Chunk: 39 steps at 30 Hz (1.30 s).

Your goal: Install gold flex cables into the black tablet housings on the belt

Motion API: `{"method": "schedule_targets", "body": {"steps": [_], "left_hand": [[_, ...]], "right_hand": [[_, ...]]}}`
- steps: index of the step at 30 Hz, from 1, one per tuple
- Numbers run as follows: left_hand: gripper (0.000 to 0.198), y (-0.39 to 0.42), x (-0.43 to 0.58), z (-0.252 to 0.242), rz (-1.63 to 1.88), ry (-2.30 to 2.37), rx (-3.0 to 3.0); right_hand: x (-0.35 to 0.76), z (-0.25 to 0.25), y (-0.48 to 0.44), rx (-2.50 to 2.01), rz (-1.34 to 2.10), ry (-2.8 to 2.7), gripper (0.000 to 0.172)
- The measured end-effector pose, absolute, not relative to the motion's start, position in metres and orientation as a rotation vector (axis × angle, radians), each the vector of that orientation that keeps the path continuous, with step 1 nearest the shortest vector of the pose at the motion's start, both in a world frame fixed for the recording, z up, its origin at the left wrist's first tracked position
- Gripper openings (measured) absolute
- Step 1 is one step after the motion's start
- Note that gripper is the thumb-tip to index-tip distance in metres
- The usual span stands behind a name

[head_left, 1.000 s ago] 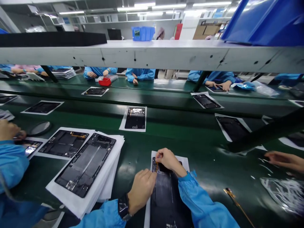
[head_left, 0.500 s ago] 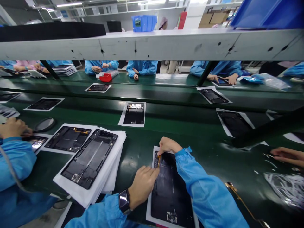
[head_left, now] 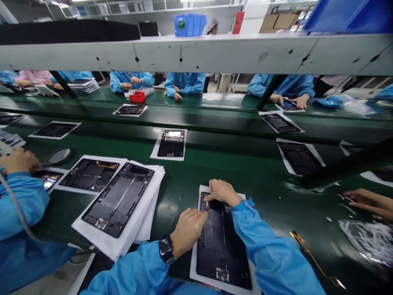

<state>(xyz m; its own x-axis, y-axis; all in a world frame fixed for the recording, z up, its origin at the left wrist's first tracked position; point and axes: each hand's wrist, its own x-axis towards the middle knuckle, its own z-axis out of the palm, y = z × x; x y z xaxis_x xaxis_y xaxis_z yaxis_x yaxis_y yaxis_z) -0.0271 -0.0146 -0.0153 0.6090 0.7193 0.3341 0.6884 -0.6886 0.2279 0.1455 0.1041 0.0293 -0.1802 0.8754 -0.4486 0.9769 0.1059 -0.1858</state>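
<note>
1 left hand (head_left: 188, 228) beside tablet chassis (head_left: 224, 250), 1 right hand (head_left: 222, 193) atop, angled inward.

Tablet housing (head_left: 222, 250) on paper sheet (head_left: 194, 266), centre foreground; stacked housings (head_left: 118, 200) to left; flex cable (head_left: 313, 258) to right.

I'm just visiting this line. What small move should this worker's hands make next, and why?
Probably press the small orange strip flat with a fingertip. It lies near the top corner of the black tablet housing, and the right hand and left hand both close in on that spot.
</note>
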Motion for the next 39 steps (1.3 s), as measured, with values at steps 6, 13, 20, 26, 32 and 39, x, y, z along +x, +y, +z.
{"method": "schedule_targets", "body": {"steps": [6,13,20,26,32,39], "left_hand": [[0.018,-0.014,-0.028,-0.016,0.697,1.146,2.72],[0.026,-0.014,-0.034,-0.025,0.773,1.02,2.702],[0.027,-0.019,-0.031,-0.028,0.714,1.037,2.759],[0.026,-0.02,-0.029,-0.03,0.698,0.994,2.816],[0.023,-0.02,-0.028,-0.028,0.639,0.986,2.815],[0.023,-0.02,-0.029,-0.03,0.595,0.974,2.819]], "right_hand": [[0.149,0.024,0.076,1.776,-0.516,2.356,0.032],[0.156,0.009,0.061,1.82,-0.35,2.557,0.022],[0.165,0.003,0.07,1.851,-0.51,2.581,0.023],[0.169,-0.001,0.071,1.882,-0.571,2.586,0.024],[0.17,-0.004,0.07,1.895,-0.565,2.625,0.025],[0.171,-0.002,0.07,1.897,-0.551,2.615,0.027]]}}
